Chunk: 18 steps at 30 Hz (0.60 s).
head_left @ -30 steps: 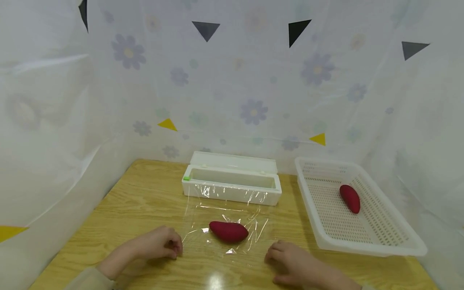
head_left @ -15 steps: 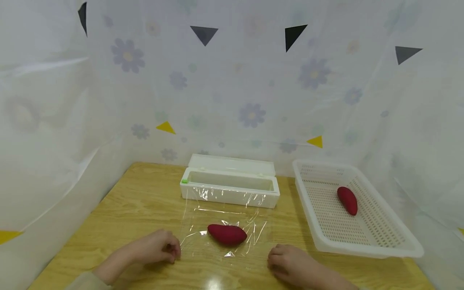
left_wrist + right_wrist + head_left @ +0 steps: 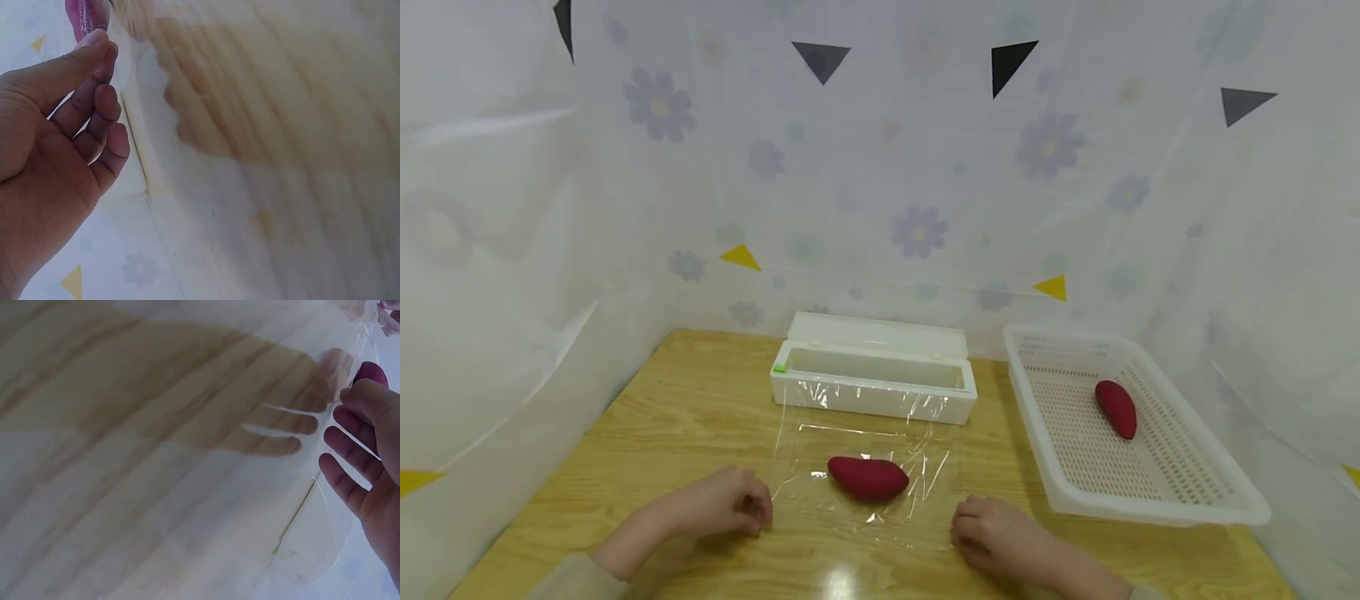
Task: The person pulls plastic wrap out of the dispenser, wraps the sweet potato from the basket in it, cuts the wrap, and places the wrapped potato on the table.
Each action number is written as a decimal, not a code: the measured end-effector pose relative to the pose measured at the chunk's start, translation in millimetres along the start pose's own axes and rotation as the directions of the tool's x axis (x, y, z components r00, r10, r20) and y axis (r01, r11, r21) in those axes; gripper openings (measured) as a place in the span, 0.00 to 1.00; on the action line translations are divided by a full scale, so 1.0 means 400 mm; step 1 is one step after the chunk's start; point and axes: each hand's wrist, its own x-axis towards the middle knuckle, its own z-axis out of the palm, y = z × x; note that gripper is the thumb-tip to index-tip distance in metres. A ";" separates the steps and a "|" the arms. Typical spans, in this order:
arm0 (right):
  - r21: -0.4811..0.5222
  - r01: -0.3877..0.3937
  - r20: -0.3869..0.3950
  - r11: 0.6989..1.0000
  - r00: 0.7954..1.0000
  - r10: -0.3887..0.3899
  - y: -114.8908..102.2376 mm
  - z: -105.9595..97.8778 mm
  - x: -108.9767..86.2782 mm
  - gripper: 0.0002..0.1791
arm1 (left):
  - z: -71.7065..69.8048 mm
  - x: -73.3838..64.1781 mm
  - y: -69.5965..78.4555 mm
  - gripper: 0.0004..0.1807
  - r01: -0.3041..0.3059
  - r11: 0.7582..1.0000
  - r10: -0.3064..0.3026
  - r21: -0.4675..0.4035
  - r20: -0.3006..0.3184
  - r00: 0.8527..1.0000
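Observation:
A dark red sweet potato (image 3: 868,480) lies on a sheet of clear plastic wrap (image 3: 820,446) spread over the wooden table. The sheet runs down from the front of a long white wrap dispenser (image 3: 781,390), whose lid (image 3: 880,333) stands up at the back. At the sheet's left edge, my left hand (image 3: 718,502) pinches the wrap; in the left wrist view its thumb (image 3: 69,69) and index finger meet at the film. My right hand (image 3: 1007,537) pinches the near right corner, its thumb (image 3: 369,400) against the film in the right wrist view.
To the right stands a white perforated plastic basket (image 3: 1150,510) with a second red sweet potato (image 3: 1116,409) in it. A green tab (image 3: 780,368) sits at the dispenser's left end. White flowered sheeting (image 3: 880,167) surrounds the table (image 3: 685,400).
My right hand's thumb, earlier spread apart, has drawn in to the fingers at the wrap's corner. My left hand keeps its place. The head view has shifted slightly.

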 end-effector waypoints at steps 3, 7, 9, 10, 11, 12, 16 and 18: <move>0.036 -0.020 -0.011 0.999 1.000 0.021 0.002 -0.009 0.003 0.12 | -0.006 0.000 0.000 0.07 -0.018 1.000 0.018 0.011 -0.013 1.000; 0.077 -0.056 -0.029 0.995 0.998 0.058 0.008 -0.028 0.011 0.12 | -0.017 0.002 0.001 0.07 -0.050 0.998 0.052 0.041 -0.049 0.997; 0.083 -0.071 -0.035 0.994 0.997 0.075 0.012 -0.038 0.017 0.13 | -0.025 0.006 0.004 0.06 -0.040 0.998 0.043 0.044 -0.061 0.997; 0.080 -0.084 -0.035 0.993 0.996 0.087 0.015 -0.043 0.020 0.13 | -0.030 0.008 0.007 0.05 -0.029 0.999 0.032 0.040 -0.064 0.997; 0.080 -0.093 -0.036 0.992 0.995 0.096 0.017 -0.048 0.023 0.13 | -0.035 0.011 0.010 0.05 -0.017 0.999 0.020 0.034 -0.067 0.998; 0.079 -0.104 -0.037 0.991 0.994 0.107 0.018 -0.053 0.026 0.13 | -0.039 0.013 0.012 0.04 -0.005 0.999 0.007 0.033 -0.069 0.998; 0.076 -0.165 -0.026 0.983 0.986 0.167 0.026 -0.069 0.036 0.13 | -0.057 0.020 0.019 0.03 0.006 1.000 -0.004 0.017 -0.083 0.997; 0.082 -0.198 -0.008 0.977 0.980 0.199 0.031 -0.075 0.040 0.13 | -0.064 0.022 0.019 0.03 -0.011 1.000 0.013 0.019 -0.101 0.995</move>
